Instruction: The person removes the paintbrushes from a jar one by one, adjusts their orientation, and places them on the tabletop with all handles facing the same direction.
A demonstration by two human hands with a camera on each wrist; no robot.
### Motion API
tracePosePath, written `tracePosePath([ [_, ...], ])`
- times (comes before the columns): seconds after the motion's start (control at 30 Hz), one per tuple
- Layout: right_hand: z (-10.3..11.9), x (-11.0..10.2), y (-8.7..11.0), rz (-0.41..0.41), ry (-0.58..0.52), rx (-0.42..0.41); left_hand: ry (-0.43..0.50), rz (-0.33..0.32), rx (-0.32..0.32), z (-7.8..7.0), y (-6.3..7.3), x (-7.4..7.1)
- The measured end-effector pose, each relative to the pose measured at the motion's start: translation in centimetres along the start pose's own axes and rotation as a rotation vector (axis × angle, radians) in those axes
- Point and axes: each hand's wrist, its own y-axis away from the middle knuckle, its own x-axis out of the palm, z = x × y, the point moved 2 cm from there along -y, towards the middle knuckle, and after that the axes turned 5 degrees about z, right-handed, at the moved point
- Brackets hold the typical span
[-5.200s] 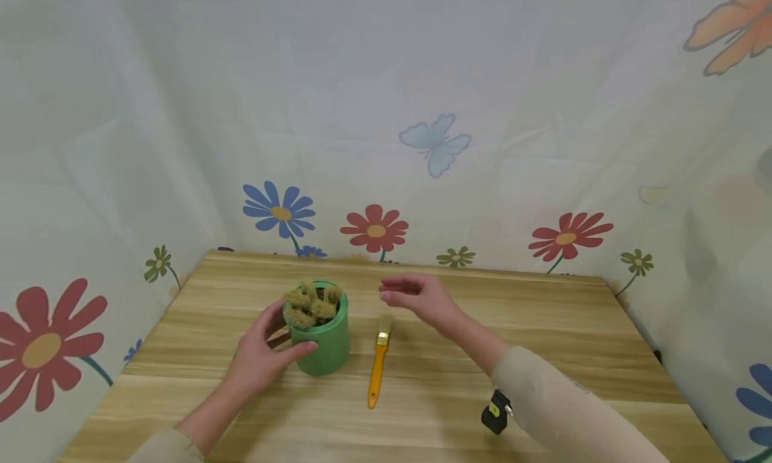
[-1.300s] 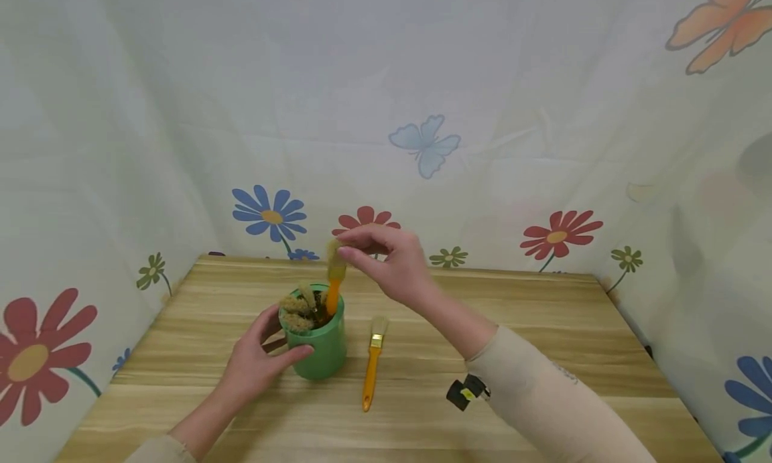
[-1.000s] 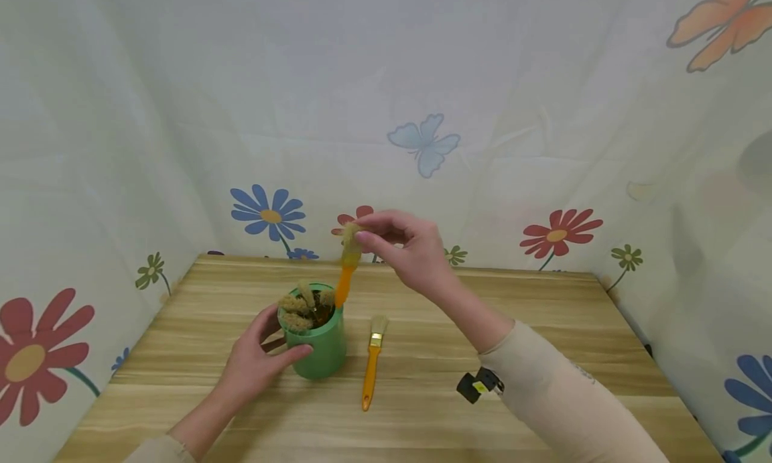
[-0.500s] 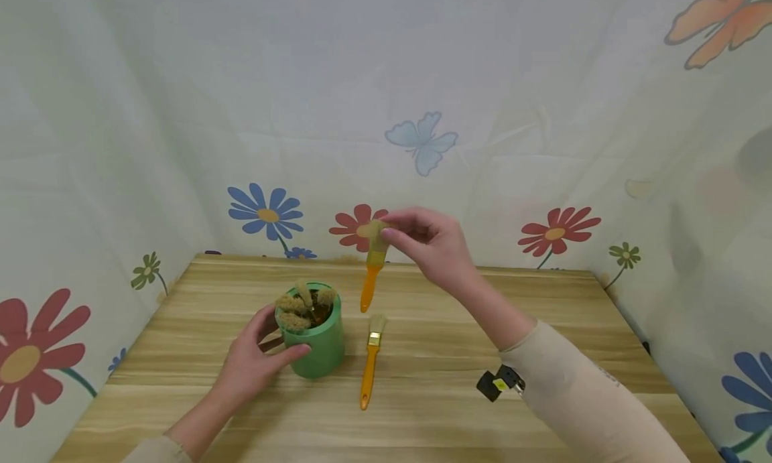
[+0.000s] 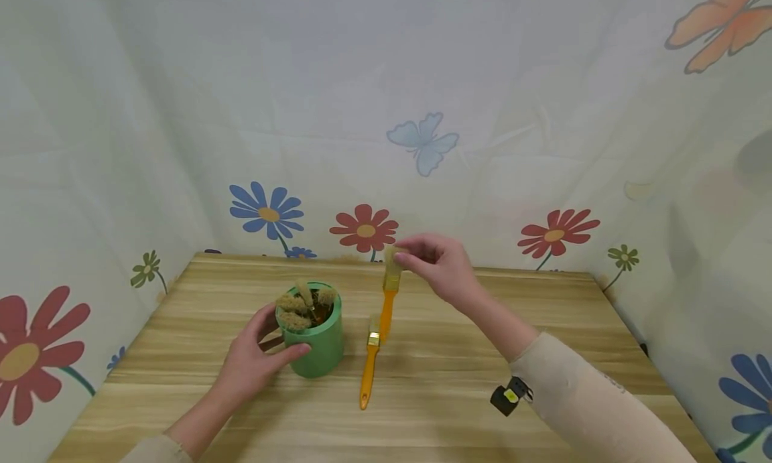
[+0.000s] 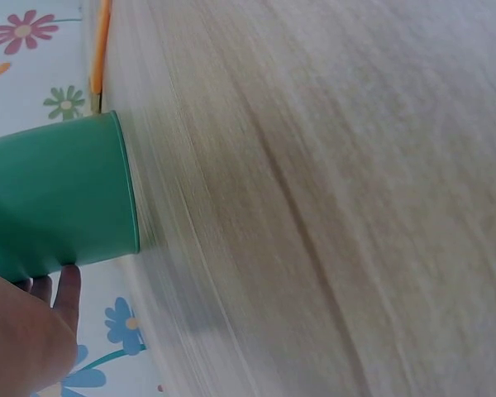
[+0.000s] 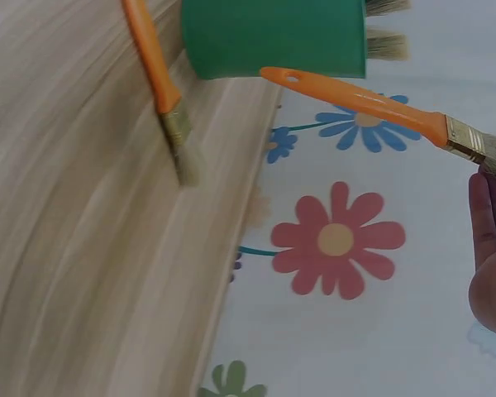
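My left hand (image 5: pixel 256 352) grips the side of a green cup (image 5: pixel 322 349) standing upright on the table, thumb in front and fingers behind. Several brushes (image 5: pixel 295 305) stand in it bristles up, their handles hidden inside. With thumb and fingertips my right hand (image 5: pixel 447 269) pinches a paintbrush (image 5: pixel 388 309) by its pale bristles, so its orange handle hangs down, the tip close over the table. Just left of it a second paintbrush (image 5: pixel 369 372) lies flat, bristles pointing away from me. The right wrist view shows the held paintbrush (image 7: pixel 372 103) apart from the lying one.
The wooden table (image 5: pixel 512 336) ends at the back against a white cloth (image 5: pixel 512 101) printed with flowers and butterflies. A small black device (image 5: pixel 506 397) sits below my right forearm, by the beige sleeve (image 5: pixel 579 389).
My right hand, earlier empty, has drawn a paintbrush up out of the cup, carried it right and lowered it beside the lying one. My left hand has kept its grip on the cup.
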Motion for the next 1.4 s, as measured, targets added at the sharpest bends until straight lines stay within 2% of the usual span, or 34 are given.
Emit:
tracePosePath([
  [0.27,-3.0,0.2,0.8,0.019,-0.053,0.169,-0.004,0.000,-0.004,0.0,0.0,0.0],
  [0.43,-5.1,0.4,1.5,0.025,-0.098,0.239,-0.003,-0.002,-0.013,0.0,0.0,0.0],
  [0.73,-8.1,0.8,2.5,0.014,-0.185,0.313,0.002,0.001,-0.014,0.1,0.1,0.0],
  [0.87,-9.1,1.0,2.7,0.015,-0.208,0.314,0.005,0.003,-0.016,0.1,0.0,-0.1],
  [1.2,-11.5,1.7,3.1,0.000,-0.228,0.427,0.007,0.008,-0.012,0.2,-0.1,0.0],
  [1.4,-12.5,2.2,3.3,0.023,-0.241,0.455,-0.001,0.009,-0.005,0.1,-0.1,0.0],
])
